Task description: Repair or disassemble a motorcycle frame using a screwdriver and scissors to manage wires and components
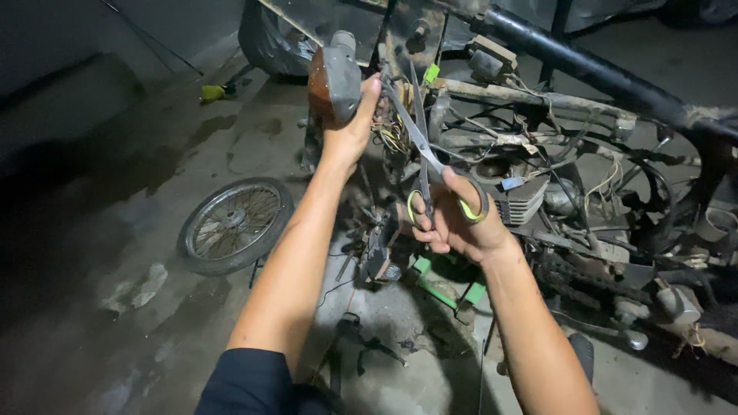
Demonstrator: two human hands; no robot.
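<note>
Stained concrete floor (115,253) under stripped motorcycle frame (584,77).

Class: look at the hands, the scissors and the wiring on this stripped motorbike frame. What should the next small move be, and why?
Probably close the scissors on the wire bundle. The right hand holds them with blades open and tips pointing up beside the yellowish wires, while the left hand steadies the brown lamp housing next to them. Exactly which wire lies between the blades is unclear.

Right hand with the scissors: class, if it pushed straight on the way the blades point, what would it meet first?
Probably the bundle of wires beside the left hand; the scissors in the right hand point up into it, though depth is unclear.
</note>
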